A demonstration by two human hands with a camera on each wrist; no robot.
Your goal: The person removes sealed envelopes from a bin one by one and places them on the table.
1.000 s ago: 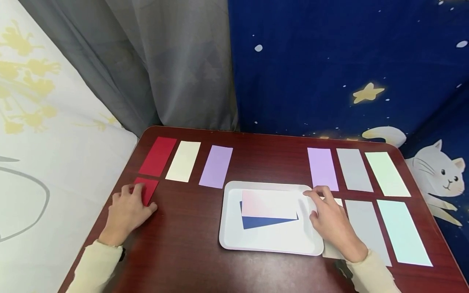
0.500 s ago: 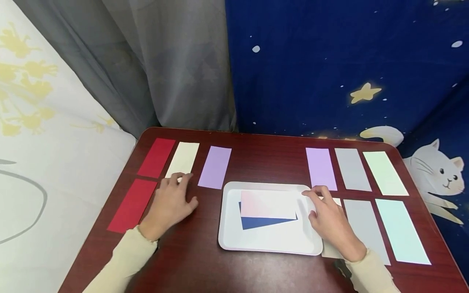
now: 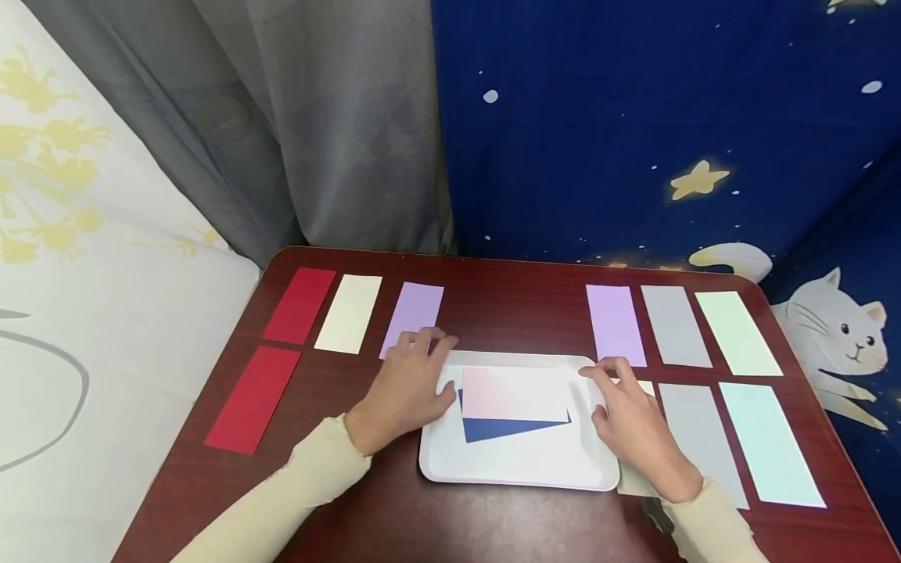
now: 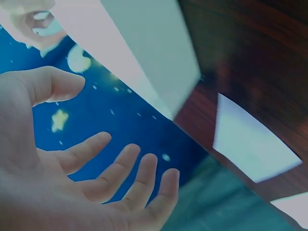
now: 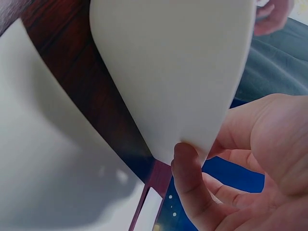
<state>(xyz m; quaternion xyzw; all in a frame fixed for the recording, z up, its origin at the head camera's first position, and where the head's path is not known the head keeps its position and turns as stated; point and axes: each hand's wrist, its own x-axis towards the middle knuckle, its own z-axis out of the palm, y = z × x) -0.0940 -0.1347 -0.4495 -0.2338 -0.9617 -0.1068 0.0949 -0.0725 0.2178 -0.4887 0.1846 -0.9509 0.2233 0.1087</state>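
A white tray (image 3: 517,463) is in the middle of the head view, holding a pale pink card (image 3: 514,393) on top of a dark blue card (image 3: 482,431). My right hand (image 3: 633,422) pinches the tray's right rim; the right wrist view shows the fingers gripping the tray edge (image 5: 183,86). Over the tray's left end hovers my left hand (image 3: 404,391), its fingers spread and relaxed around nothing. Its fingertips partly cover a purple card (image 3: 414,305). In the left wrist view the left hand (image 4: 96,159) is apart from the tray.
On the left lie two red cards (image 3: 299,305) and a cream card (image 3: 348,313). To the right, another purple card (image 3: 617,324), grey cards (image 3: 676,324) and pale green ones (image 3: 737,332) lie in rows. A cream card is partly under my right hand. Curtains (image 3: 359,117) hang behind the table.
My left hand has moved right from the near red card, past the cream card, to the tray's left end. The right hand stays at the tray's right rim.
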